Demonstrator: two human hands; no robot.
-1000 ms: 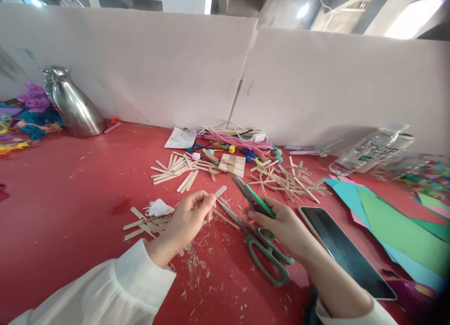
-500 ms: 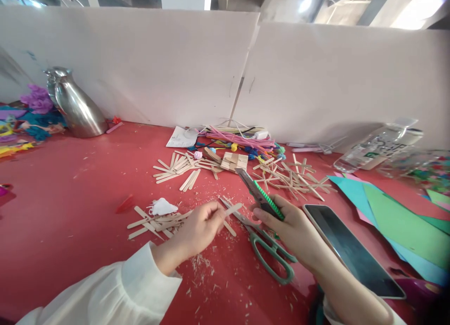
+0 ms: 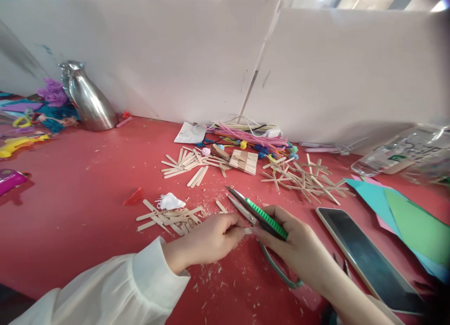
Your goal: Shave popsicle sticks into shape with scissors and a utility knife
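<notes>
L hand pinches a wooden stick, well out from the back edge of the bench; most of the stick's hidden by fingers. R hand is closed round a green cutter, thumb right by the stick's free end (can't tell if touching). Scissors lie below, partly covered by cutter & R hand. Phone to the right, its near corner lost in shadow. Bottle by the back edge, cut off at frame's R side.
</notes>
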